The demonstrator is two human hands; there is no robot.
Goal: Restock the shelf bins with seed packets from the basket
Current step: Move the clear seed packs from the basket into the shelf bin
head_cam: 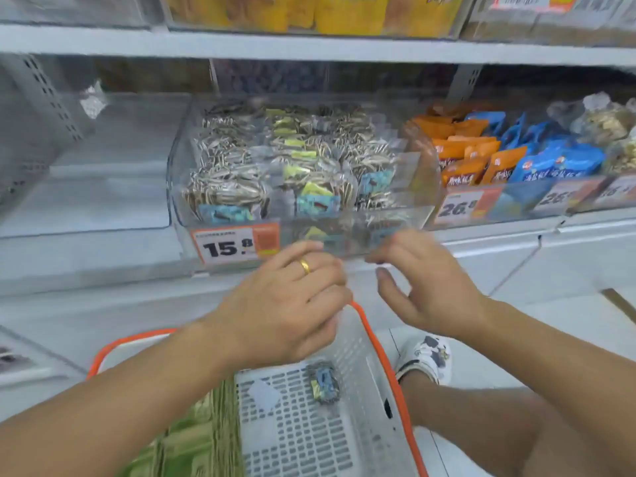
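- One seed packet [324, 383] lies on the floor of the basket [378, 342].
- Clear bin [421, 187] on the shelf [103, 263], full of seed packets.
- Left hand [285, 304], fingers loosely curled, holding nothing.
- Right hand [425, 287], fingers spread, holding nothing, near the bin's front.

white shelf [103, 249], clear bins [426, 187], price tags [234, 244]

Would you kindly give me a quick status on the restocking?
Both hands empty at seed bin front. One packet left in basket. Nothing blocking.
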